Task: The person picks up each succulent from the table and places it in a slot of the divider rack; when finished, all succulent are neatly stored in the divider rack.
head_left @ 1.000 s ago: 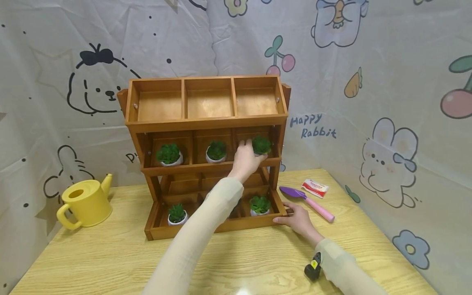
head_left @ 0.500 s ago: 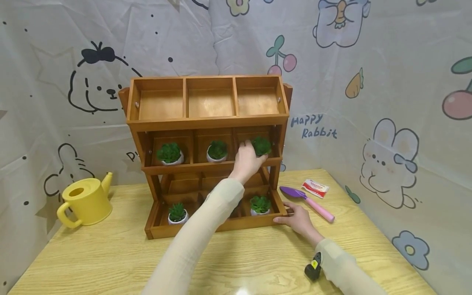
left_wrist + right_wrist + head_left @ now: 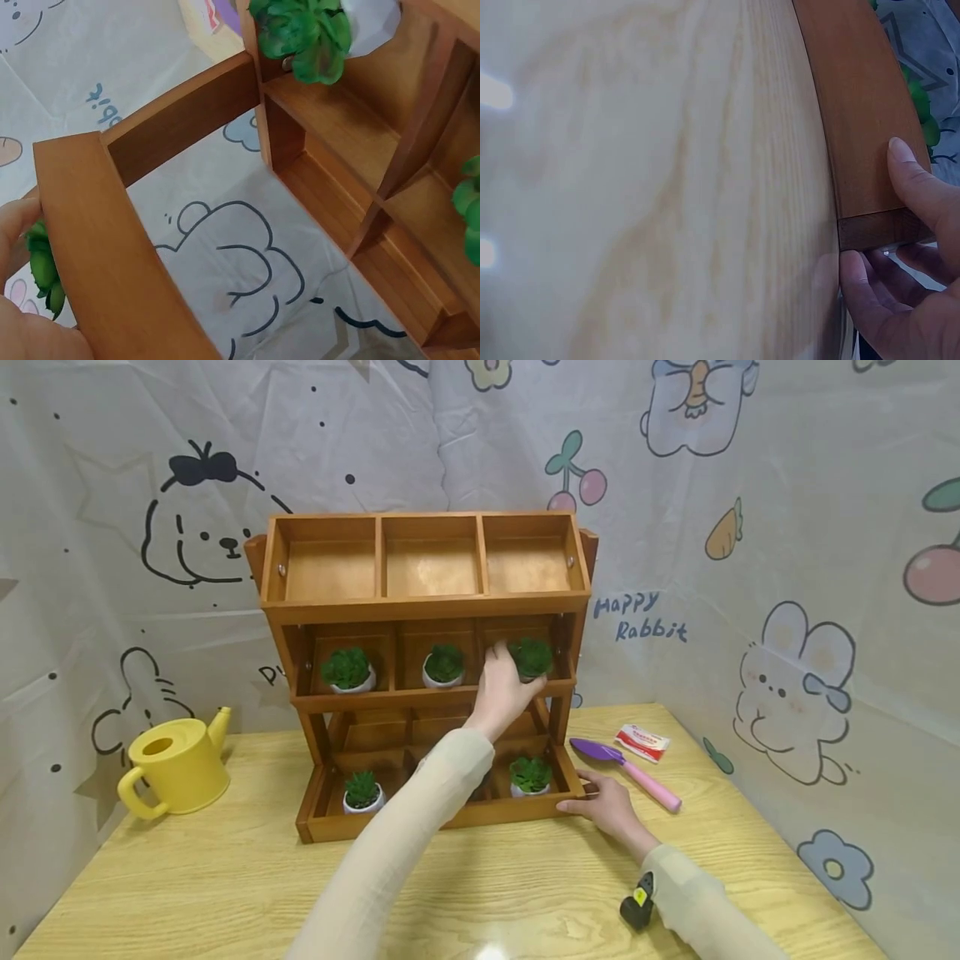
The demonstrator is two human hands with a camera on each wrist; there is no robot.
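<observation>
A brown wooden tiered shelf [image 3: 427, 604] stands on the table, with three compartments per tier. My left hand [image 3: 500, 692] reaches into the right compartment of the middle tier and holds a potted green succulent [image 3: 531, 657] there. Its pot is mostly hidden by the hand and the front board. In the left wrist view, part of the left hand [image 3: 30, 322] shows beside the succulent's leaves [image 3: 45, 274], behind the wooden board. My right hand [image 3: 609, 808] grips the lower right front corner of the shelf, thumb on the front face [image 3: 922, 187] and fingers around the end.
Other potted succulents sit in the middle tier, left [image 3: 348, 672] and centre [image 3: 443, 666], and in the bottom tier [image 3: 363, 793]. A yellow watering can [image 3: 180, 766] stands left. A purple-and-pink trowel [image 3: 630, 772] and a red-and-white packet [image 3: 642, 742] lie right.
The head view has shifted slightly. Both hands keep their places, the left at the succulent and the right at the shelf corner.
</observation>
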